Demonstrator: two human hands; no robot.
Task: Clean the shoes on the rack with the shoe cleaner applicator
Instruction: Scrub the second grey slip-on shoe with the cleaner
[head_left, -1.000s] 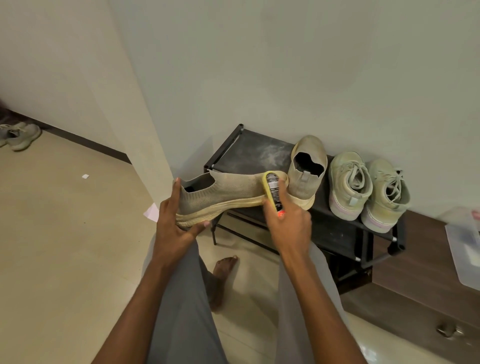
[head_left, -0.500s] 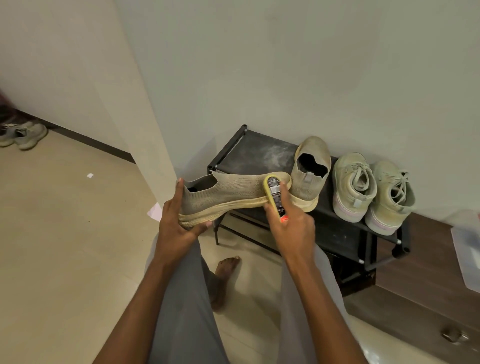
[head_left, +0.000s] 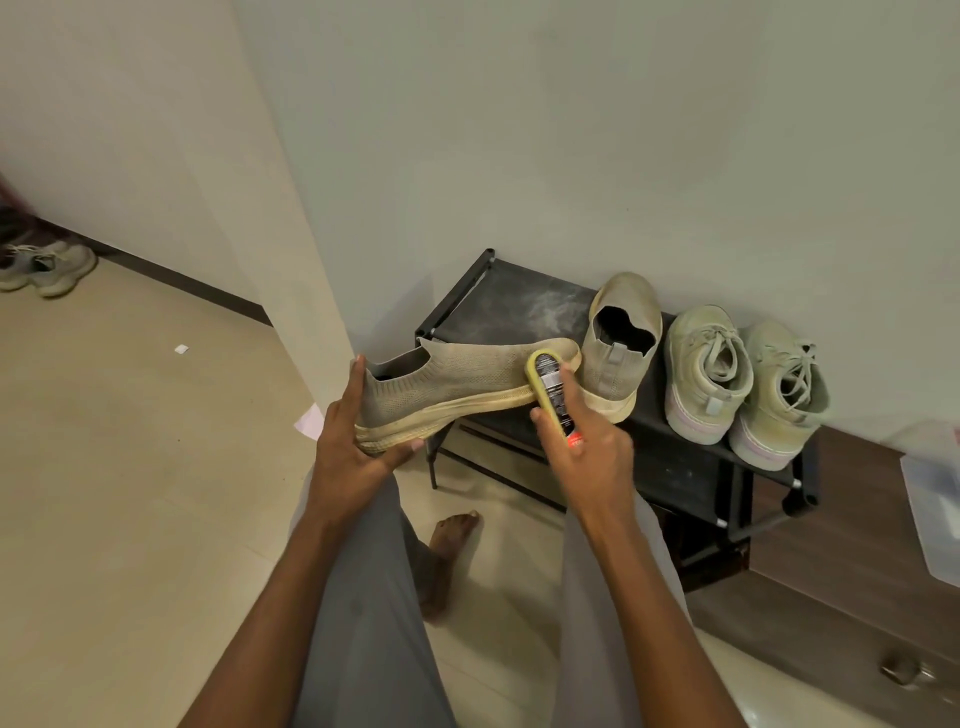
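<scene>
Head view: beige knit shoe (head_left: 457, 382); yellowed sole

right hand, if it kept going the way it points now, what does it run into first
The right hand already presses the applicator against the toe of the held shoe. Past that toe, probably the dusty rack top and then the wall, though depth is unclear.

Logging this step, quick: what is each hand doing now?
Left hand: grips the slip-on shoe at its heel.
Right hand: holds the applicator against the shoe's toe.
</scene>
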